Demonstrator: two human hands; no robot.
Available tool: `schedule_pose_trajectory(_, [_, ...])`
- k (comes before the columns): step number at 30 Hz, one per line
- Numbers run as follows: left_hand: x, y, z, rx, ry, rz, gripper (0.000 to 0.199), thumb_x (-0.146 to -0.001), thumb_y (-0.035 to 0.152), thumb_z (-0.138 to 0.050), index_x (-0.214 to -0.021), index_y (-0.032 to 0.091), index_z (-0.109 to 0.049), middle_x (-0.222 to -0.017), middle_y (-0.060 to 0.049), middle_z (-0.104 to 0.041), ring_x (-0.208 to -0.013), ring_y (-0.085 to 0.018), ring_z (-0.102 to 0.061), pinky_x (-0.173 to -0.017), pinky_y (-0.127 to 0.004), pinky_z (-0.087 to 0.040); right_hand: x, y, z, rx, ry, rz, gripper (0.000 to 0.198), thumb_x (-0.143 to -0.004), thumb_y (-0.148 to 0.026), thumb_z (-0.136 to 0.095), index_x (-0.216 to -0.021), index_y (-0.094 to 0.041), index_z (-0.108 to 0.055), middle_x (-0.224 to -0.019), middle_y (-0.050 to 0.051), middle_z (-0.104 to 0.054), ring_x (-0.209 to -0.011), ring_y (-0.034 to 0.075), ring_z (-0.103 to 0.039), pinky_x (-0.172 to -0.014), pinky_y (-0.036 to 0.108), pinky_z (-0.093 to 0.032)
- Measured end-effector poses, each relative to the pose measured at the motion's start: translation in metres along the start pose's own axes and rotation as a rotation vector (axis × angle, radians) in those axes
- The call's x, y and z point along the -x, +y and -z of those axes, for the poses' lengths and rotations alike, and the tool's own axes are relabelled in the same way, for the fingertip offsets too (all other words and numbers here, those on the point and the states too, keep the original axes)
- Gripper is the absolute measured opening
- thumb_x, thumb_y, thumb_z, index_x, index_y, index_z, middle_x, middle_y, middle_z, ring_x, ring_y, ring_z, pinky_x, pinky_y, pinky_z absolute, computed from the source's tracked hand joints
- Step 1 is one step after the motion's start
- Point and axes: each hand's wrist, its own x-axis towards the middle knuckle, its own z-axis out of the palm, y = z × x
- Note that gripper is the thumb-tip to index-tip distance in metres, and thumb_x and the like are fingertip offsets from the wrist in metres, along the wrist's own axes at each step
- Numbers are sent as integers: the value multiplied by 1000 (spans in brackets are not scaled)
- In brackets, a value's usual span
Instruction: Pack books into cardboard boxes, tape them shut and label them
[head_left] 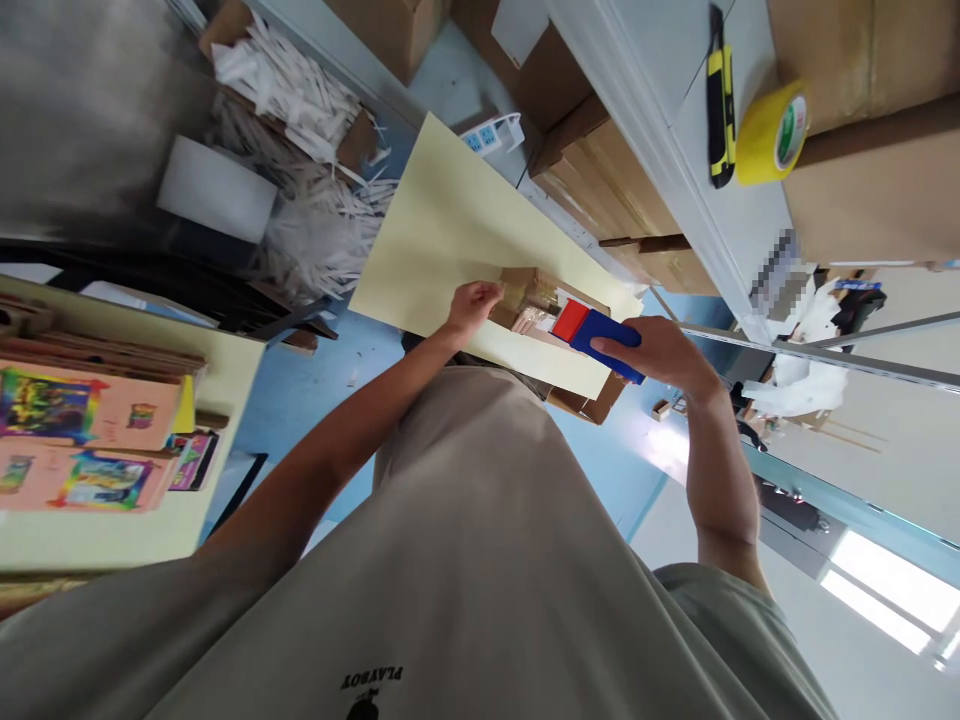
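A small brown cardboard box lies on the pale yellow tabletop in front of my body. Clear, shiny film or tape shows on its near side. My left hand is at the box's left end, thumb and fingertips pinched together; what they hold, if anything, is too small to make out. From the right, my right hand grips a flat, block-shaped blue item with a red end. Its red end rests against or just over the box; I cannot tell whether they touch.
A shelf at upper right bears a yellow-and-black box cutter and a yellow tape roll. Larger cartons stand behind the tabletop, near a white power strip. Shredded packing paper lies upper left; printed pink boxes lie left.
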Motion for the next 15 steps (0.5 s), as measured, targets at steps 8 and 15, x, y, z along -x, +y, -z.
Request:
schedule_pose_trajectory(8, [-4,-22,-31,-15,93,13,26,-99,20,-85,-76,21,-72,-70,2,-68,-69,-14,-58,-71,-28,-45,-25,-26,2,158,90,78,68,-98,-86,-82,-71,-25,-70,-54,2,-65,-52,20,-66,-58,36,-47])
schedule_pose_trajectory(15, [-2,-34,-43,18,126,-72,25,-99,24,-85,-79,23,-70,-82,-3,-75,-77,-17,-66,-75,-30,-49,-33,-26,-1,192,76,59,63,-103,-77,-83,-70,-25,-69,-54,2,-64,-53,20,-65,-62,36,-48])
